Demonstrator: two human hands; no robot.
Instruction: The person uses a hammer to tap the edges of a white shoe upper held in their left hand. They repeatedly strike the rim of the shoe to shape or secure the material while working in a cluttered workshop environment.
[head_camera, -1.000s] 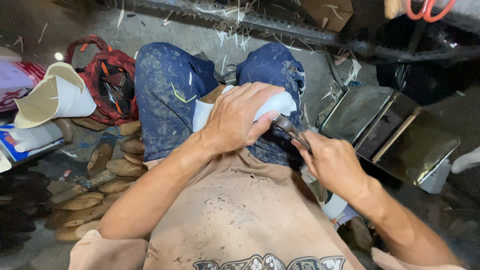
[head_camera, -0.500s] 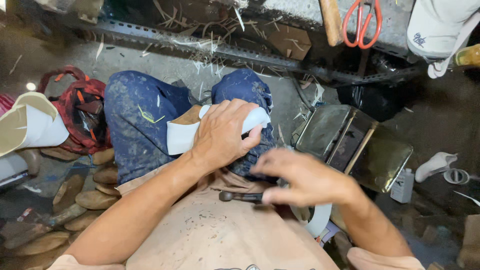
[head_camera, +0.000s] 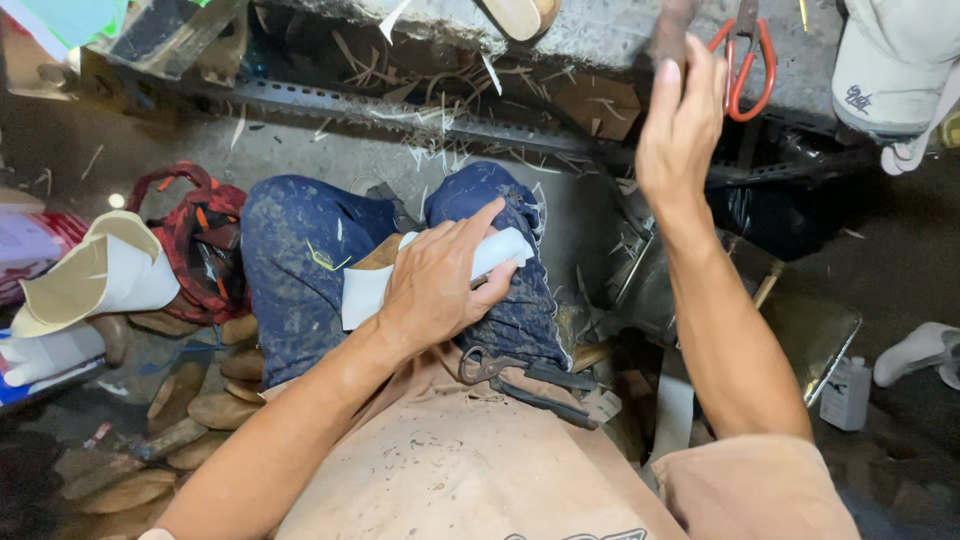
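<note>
Overhead, the right hand (head_camera: 680, 125) is raised to the cluttered concrete ledge (head_camera: 600, 40), fingers curled around something dark there; what it holds is mostly cut off by the frame edge, so I cannot tell whether the grip is closed on it or only touching. Red-handled scissors (head_camera: 745, 60) hang just beside that hand.

The left hand (head_camera: 435, 280) lies flat and spread over a white shoe upper (head_camera: 365, 290) that rests across the lap, on the blue, stained trousers (head_camera: 290, 270). Palm presses down; thumb and fingers wrap the near edge. It pins the piece, not a pinch.

Dark pincers (head_camera: 510, 372) lie loose on the apron (head_camera: 440, 470), near the right knee, jaws toward the left hand, nobody holding them.

Left of the legs: a curled sheet of cream lining (head_camera: 100, 275), a red strapped bag (head_camera: 200, 245), and a heap of tan soles (head_camera: 190, 400) on the floor. A metal box (head_camera: 800, 330) stands to the right, and a small white bottle (head_camera: 848, 392) beside it.

Risks, as I judge them: the pincers sit on a sloped cloth and any shift of the thigh could slide them to the floor. With only one hand on the upper, it may creep off the knee. Reaching blind near the scissors risks a knock or nick.
</note>
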